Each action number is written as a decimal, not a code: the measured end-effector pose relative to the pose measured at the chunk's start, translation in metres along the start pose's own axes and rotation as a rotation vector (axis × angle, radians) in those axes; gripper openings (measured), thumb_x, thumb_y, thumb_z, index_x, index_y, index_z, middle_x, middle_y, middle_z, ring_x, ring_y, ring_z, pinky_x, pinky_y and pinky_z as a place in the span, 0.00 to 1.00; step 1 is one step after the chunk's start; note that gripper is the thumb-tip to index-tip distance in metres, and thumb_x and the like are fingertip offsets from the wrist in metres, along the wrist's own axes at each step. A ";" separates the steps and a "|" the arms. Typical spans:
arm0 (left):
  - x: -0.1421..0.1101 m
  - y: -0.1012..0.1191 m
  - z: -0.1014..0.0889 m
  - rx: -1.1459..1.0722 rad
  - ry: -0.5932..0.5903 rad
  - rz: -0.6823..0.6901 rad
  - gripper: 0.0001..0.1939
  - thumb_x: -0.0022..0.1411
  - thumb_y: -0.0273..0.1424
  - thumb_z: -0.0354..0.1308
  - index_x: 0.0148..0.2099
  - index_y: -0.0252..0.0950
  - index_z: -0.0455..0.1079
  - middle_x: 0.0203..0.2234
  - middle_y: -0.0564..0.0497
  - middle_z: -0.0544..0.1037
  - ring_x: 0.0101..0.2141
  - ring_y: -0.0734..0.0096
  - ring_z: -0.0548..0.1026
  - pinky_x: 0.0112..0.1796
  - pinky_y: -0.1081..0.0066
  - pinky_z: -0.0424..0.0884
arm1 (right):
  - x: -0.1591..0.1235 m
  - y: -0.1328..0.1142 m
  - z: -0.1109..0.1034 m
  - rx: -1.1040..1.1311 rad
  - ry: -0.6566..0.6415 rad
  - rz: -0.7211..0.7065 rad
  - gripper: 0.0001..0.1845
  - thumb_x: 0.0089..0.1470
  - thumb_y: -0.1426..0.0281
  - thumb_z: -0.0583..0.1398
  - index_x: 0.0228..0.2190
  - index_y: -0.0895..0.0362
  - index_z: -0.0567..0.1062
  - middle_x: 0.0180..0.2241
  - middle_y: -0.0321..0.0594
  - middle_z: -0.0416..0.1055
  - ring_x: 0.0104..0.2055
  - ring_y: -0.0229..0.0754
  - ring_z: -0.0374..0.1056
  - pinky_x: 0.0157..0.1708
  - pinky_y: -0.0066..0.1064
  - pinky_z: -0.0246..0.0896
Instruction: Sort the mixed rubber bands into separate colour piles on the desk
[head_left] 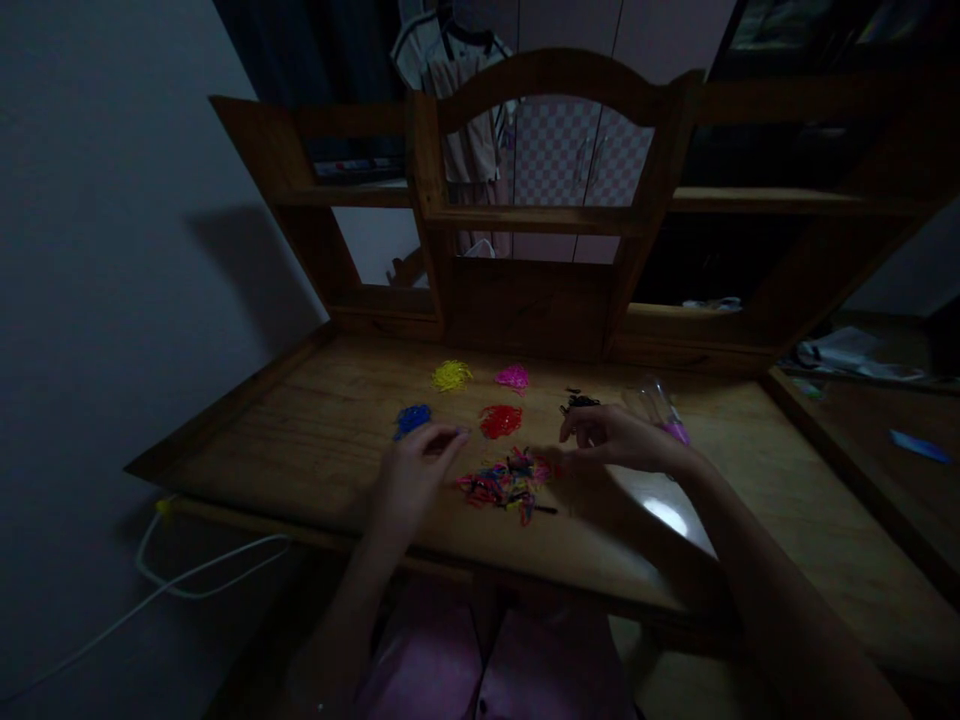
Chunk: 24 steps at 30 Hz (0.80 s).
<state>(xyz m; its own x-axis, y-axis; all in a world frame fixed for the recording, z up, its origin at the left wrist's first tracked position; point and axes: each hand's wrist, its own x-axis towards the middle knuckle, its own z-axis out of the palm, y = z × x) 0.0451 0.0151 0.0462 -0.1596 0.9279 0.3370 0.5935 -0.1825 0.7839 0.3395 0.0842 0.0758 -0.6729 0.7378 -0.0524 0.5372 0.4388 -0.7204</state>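
My left hand is raised beside the mixed pile, thumb and forefinger pinched together. A tiny bluish thing seems to show at the fingertips, too small and dark to name. My right hand hovers just in front of a pile of black rubber bands, its fingers loosely curled and apart, with nothing visible in them. Between the hands lies a mixed heap of small coloured rubber bands. Sorted little piles lie behind it: blue bands, red bands, yellow bands and pink bands.
A clear container with a purple part is by my right wrist. The wooden desk has a shelf unit along its back. A white cable hangs at the left front edge. The room is dim.
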 end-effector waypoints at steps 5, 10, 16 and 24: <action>0.039 -0.069 -0.033 0.240 0.103 -0.032 0.15 0.57 0.42 0.59 0.36 0.35 0.74 0.30 0.48 0.78 0.30 0.65 0.76 0.33 0.69 0.71 | -0.001 0.008 0.005 -0.281 -0.056 0.133 0.19 0.47 0.59 0.65 0.39 0.55 0.75 0.32 0.39 0.73 0.31 0.40 0.67 0.26 0.27 0.54; 0.051 -0.102 -0.036 0.312 0.012 -0.013 0.15 0.56 0.40 0.59 0.40 0.35 0.74 0.29 0.49 0.77 0.29 0.67 0.74 0.32 0.70 0.70 | -0.002 0.011 0.010 -0.301 -0.054 0.183 0.21 0.46 0.56 0.65 0.40 0.55 0.74 0.33 0.40 0.74 0.32 0.41 0.67 0.26 0.28 0.53; 0.033 -0.077 -0.029 0.315 0.050 0.034 0.17 0.61 0.42 0.55 0.44 0.36 0.72 0.32 0.49 0.76 0.31 0.67 0.73 0.35 0.69 0.70 | -0.001 0.013 0.004 -0.240 -0.055 0.125 0.16 0.50 0.60 0.62 0.38 0.56 0.76 0.36 0.43 0.74 0.35 0.42 0.68 0.28 0.28 0.56; -0.010 -0.033 -0.017 0.250 0.156 0.085 0.12 0.65 0.39 0.51 0.39 0.40 0.72 0.35 0.50 0.77 0.35 0.66 0.75 0.39 0.69 0.69 | 0.006 0.014 0.013 -0.281 -0.030 0.149 0.12 0.52 0.65 0.60 0.34 0.59 0.78 0.31 0.43 0.76 0.29 0.40 0.68 0.25 0.28 0.53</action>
<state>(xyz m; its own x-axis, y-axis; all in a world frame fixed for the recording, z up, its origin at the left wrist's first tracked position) 0.0141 0.0061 0.0259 -0.2083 0.8481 0.4872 0.7826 -0.1542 0.6031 0.3366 0.0883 0.0567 -0.5886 0.7911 -0.1664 0.7476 0.4544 -0.4844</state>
